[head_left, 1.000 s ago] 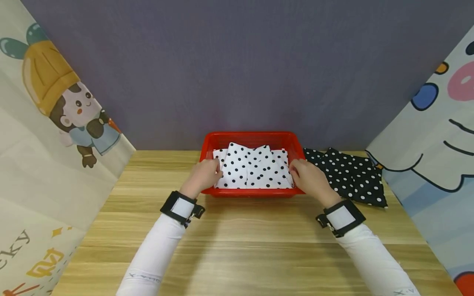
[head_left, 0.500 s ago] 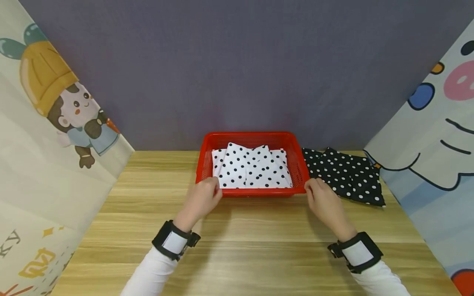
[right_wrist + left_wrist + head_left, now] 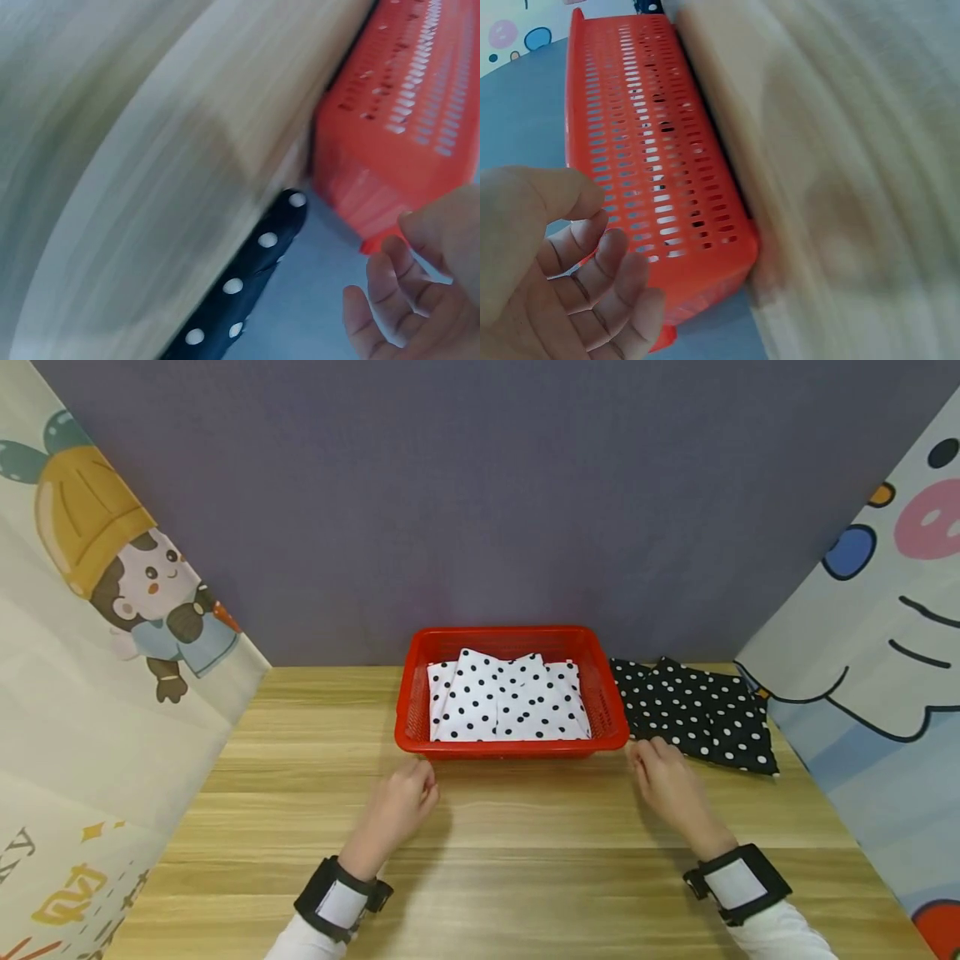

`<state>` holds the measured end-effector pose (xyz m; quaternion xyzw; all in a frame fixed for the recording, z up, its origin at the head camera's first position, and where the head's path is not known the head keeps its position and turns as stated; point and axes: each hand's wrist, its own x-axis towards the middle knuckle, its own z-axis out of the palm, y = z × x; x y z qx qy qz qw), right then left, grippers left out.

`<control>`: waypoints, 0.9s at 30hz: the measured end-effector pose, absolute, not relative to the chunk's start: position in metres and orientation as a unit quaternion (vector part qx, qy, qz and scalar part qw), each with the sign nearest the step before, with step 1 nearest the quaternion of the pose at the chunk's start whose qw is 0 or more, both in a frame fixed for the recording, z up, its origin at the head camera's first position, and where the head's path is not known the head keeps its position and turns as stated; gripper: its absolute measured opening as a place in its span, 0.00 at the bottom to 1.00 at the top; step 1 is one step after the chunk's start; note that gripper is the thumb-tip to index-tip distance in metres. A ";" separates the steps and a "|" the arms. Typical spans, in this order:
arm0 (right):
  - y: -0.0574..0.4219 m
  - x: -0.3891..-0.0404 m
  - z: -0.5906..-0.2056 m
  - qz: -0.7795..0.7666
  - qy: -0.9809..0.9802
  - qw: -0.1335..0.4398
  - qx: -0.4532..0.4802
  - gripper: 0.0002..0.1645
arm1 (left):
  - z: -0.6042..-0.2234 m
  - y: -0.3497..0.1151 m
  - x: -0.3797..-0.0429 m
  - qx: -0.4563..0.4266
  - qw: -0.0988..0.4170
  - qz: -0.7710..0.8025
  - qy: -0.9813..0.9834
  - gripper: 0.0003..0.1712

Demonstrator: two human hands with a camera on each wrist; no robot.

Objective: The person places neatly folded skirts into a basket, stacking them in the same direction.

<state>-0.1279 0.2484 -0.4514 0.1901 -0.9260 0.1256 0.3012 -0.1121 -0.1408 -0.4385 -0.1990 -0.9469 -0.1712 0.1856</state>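
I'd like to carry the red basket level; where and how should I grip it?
Probably the rim of the red basket, at both short ends, coming from left and right: it juts outward there. Black dotted fabric lies close to the right end.

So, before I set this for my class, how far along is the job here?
Looks done: the white dotted fabric lies inside the red basket. In hand: nothing; the left hand and right hand both look free. Left to do: perhaps the black dotted fabric, lying on the table outside the basket.
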 end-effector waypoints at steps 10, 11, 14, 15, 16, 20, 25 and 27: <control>0.277 -0.157 -0.463 0.108 -0.936 0.301 0.147 0.13 | -0.456 -0.146 -0.100 -0.248 0.198 -0.146 -0.937 0.11; 0.280 -0.161 -0.465 0.104 -0.939 0.298 0.133 0.14 | -0.457 -0.146 -0.099 -0.255 0.198 -0.143 -0.936 0.14; 0.290 -0.171 -0.469 0.102 -0.952 0.275 0.085 0.18 | -0.459 -0.145 -0.096 -0.268 0.188 -0.145 -0.934 0.20; 0.293 -0.174 -0.471 0.104 -0.957 0.262 0.069 0.18 | -0.460 -0.145 -0.095 -0.270 0.184 -0.142 -0.934 0.22; 0.295 -0.177 -0.472 0.104 -0.962 0.248 0.054 0.19 | -0.460 -0.144 -0.093 -0.270 0.178 -0.140 -0.936 0.24; 0.303 -0.187 -0.473 0.114 -0.975 0.191 0.006 0.22 | -0.461 -0.142 -0.086 -0.268 0.149 -0.136 -0.942 0.29; 0.311 -0.196 -0.475 0.116 -0.985 0.126 -0.036 0.24 | -0.462 -0.138 -0.078 -0.255 0.132 -0.140 -0.948 0.32; 0.313 -0.199 -0.476 0.116 -0.986 0.106 -0.048 0.25 | -0.463 -0.135 -0.075 -0.252 0.133 -0.141 -0.948 0.32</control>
